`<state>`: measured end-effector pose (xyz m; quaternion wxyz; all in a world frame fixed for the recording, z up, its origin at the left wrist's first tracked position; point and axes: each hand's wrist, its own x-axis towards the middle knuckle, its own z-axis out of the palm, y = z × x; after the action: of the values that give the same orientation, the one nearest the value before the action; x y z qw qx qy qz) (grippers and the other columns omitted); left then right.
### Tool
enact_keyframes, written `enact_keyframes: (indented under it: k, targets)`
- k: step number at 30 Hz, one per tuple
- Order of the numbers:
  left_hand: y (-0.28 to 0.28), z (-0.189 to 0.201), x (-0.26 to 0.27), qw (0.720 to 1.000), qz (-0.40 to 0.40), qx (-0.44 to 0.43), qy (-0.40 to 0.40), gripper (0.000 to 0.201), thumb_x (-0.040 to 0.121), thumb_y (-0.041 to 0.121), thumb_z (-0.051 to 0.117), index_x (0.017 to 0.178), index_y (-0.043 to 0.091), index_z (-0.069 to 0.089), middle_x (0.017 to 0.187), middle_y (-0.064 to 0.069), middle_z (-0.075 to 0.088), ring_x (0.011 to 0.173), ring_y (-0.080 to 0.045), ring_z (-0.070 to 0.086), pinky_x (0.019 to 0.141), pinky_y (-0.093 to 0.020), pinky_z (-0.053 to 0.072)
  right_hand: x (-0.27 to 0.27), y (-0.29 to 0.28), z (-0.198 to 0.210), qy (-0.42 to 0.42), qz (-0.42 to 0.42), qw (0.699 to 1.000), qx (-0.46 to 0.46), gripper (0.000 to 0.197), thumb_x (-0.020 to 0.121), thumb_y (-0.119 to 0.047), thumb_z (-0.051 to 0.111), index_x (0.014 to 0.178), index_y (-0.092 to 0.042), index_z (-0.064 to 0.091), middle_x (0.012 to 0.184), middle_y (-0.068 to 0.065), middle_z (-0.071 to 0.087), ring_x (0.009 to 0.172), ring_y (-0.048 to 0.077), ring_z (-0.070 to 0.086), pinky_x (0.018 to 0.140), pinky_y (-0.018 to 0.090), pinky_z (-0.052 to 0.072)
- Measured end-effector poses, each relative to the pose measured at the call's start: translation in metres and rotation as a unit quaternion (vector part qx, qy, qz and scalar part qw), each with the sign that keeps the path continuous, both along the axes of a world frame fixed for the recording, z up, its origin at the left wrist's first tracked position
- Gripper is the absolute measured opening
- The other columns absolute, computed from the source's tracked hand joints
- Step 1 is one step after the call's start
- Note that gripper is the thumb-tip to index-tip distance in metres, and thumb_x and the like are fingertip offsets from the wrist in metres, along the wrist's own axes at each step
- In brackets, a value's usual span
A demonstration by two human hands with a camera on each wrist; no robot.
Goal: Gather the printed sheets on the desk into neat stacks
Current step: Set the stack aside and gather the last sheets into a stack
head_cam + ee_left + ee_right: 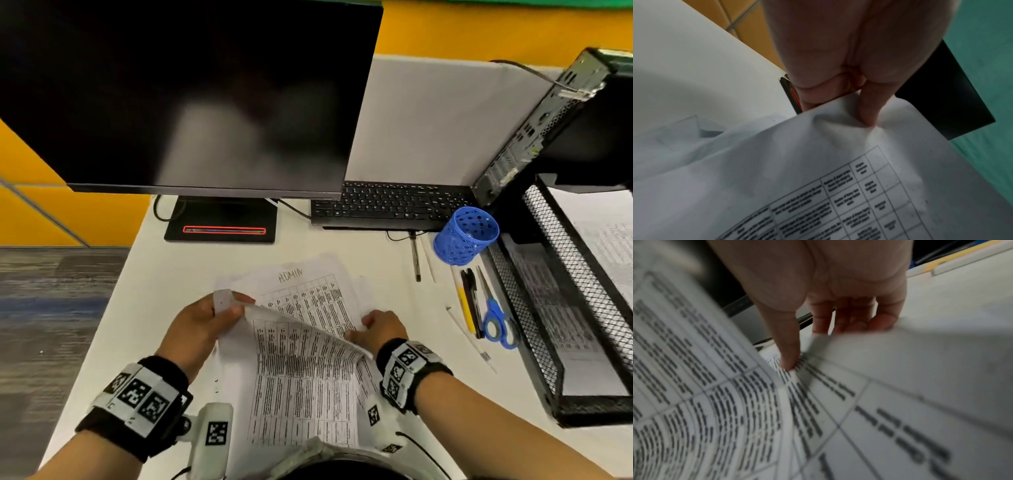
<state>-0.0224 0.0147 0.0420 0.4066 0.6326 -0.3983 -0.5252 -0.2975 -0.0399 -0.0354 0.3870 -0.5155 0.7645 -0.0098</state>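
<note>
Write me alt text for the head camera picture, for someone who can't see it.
Two hands lift a printed sheet off the loose papers on a white desk: the left hand pinches its top corner, the right hand holds its right edge. Behind stand a dark monitor and a keyboard.

The head view looks down over the desk [164,274]. Both wrist views sit close above the printed sheets [818,178], which all three share.

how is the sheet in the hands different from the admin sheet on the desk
The held sheet is lifted and curled, pinched by the left hand and right hand; the ADMIN sheet lies flat on the desk. The ADMIN sheet bears a handwritten heading; none shows on the held sheet. Both carry printed tables.
</note>
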Motion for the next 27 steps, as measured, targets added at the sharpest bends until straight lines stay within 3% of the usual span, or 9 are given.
enact_keyframes:
  k: [5, 10, 13, 16, 19, 22, 24, 25, 27]
  targets:
    - [0.014, -0.006, 0.004, 0.998, 0.052, 0.009, 0.032, 0.017, 0.082, 0.020, 0.064, 0.094, 0.012, 0.073, 0.095, -0.015, 0.074, 0.091, -0.033, 0.067, 0.081, -0.040, 0.050, 0.004, 0.006, 0.009, -0.092, 0.014, 0.995, -0.040, 0.020, 0.082, -0.010, 0.059, 0.069, -0.021, 0.050, 0.069, -0.003, 0.055, 0.061, 0.013, 0.051, 0.050, 0.020, 0.041]
    - [0.020, -0.010, 0.012, 0.980, 0.178, -0.014, 0.087, 0.014, 0.089, 0.016, 0.060, 0.096, 0.018, 0.071, 0.097, -0.003, 0.075, 0.101, -0.027, 0.063, 0.092, -0.038, 0.047, -0.019, 0.014, 0.023, -0.238, -0.017, 0.969, -0.057, 0.004, 0.086, -0.006, 0.060, 0.086, -0.005, 0.063, 0.072, 0.001, 0.059, 0.073, 0.016, 0.055, 0.068, 0.024, 0.042]
    - [0.019, -0.009, 0.011, 0.976, 0.185, -0.030, 0.115, 0.020, 0.092, 0.015, 0.055, 0.104, 0.022, 0.069, 0.114, -0.005, 0.069, 0.112, -0.024, 0.060, 0.104, -0.041, 0.041, -0.022, 0.020, 0.034, -0.321, -0.055, 0.943, -0.066, 0.023, 0.086, -0.004, 0.061, 0.072, -0.021, 0.063, 0.057, -0.012, 0.059, 0.060, 0.005, 0.054, 0.062, 0.019, 0.039]
    - [0.016, -0.004, 0.001, 0.974, 0.185, -0.043, 0.127, 0.019, 0.094, 0.014, 0.052, 0.098, 0.024, 0.068, 0.105, -0.003, 0.069, 0.105, -0.023, 0.060, 0.099, -0.038, 0.042, -0.013, 0.020, 0.039, -0.335, -0.021, 0.940, -0.067, 0.026, 0.085, -0.006, 0.062, 0.069, -0.026, 0.066, 0.064, -0.007, 0.067, 0.066, 0.013, 0.057, 0.064, 0.025, 0.041]
    - [0.013, 0.003, -0.009, 0.975, 0.179, -0.074, 0.107, 0.020, 0.094, 0.013, 0.052, 0.095, 0.023, 0.069, 0.100, -0.007, 0.069, 0.101, -0.026, 0.061, 0.096, -0.043, 0.043, -0.007, 0.017, 0.043, -0.329, 0.026, 0.943, -0.037, 0.038, 0.082, 0.003, 0.054, 0.074, -0.029, 0.073, 0.078, 0.008, 0.072, 0.077, 0.032, 0.063, 0.075, 0.038, 0.051]
    - [0.015, 0.013, -0.012, 0.972, 0.164, -0.110, 0.130, 0.009, 0.082, 0.027, 0.064, 0.087, 0.024, 0.071, 0.089, 0.002, 0.072, 0.089, -0.016, 0.065, 0.087, -0.035, 0.049, -0.014, 0.012, 0.037, -0.300, 0.000, 0.954, -0.014, 0.061, 0.077, 0.019, 0.037, 0.077, -0.031, 0.071, 0.086, -0.002, 0.072, 0.085, 0.019, 0.065, 0.068, 0.024, 0.048]
    - [0.020, 0.015, -0.009, 0.978, 0.110, -0.121, 0.132, 0.034, 0.061, 0.044, 0.077, 0.092, 0.029, 0.071, 0.089, 0.004, 0.074, 0.084, -0.012, 0.067, 0.078, -0.026, 0.054, -0.026, 0.004, 0.026, -0.186, -0.032, 0.981, -0.049, 0.045, 0.081, 0.011, 0.041, 0.097, -0.024, 0.066, 0.108, 0.007, 0.067, 0.103, 0.026, 0.061, 0.080, 0.028, 0.049]
    - [0.023, 0.012, -0.008, 0.980, 0.084, -0.120, 0.132, 0.042, 0.059, 0.041, 0.078, 0.099, 0.034, 0.069, 0.090, 0.002, 0.075, 0.083, -0.011, 0.068, 0.075, -0.023, 0.056, -0.031, 0.001, 0.021, -0.110, -0.051, 0.991, -0.055, 0.036, 0.083, 0.002, 0.049, 0.109, -0.020, 0.062, 0.118, 0.011, 0.062, 0.108, 0.029, 0.058, 0.087, 0.031, 0.048]
    - [0.029, 0.008, -0.007, 0.986, 0.027, -0.098, 0.132, 0.061, 0.069, 0.018, 0.073, 0.121, 0.045, 0.056, 0.091, -0.004, 0.075, 0.085, -0.015, 0.070, 0.078, -0.023, 0.056, -0.037, 0.001, 0.017, 0.024, -0.054, 0.998, -0.030, 0.052, 0.076, -0.021, 0.067, 0.125, -0.016, 0.051, 0.128, 0.013, 0.052, 0.115, 0.032, 0.053, 0.097, 0.037, 0.046]
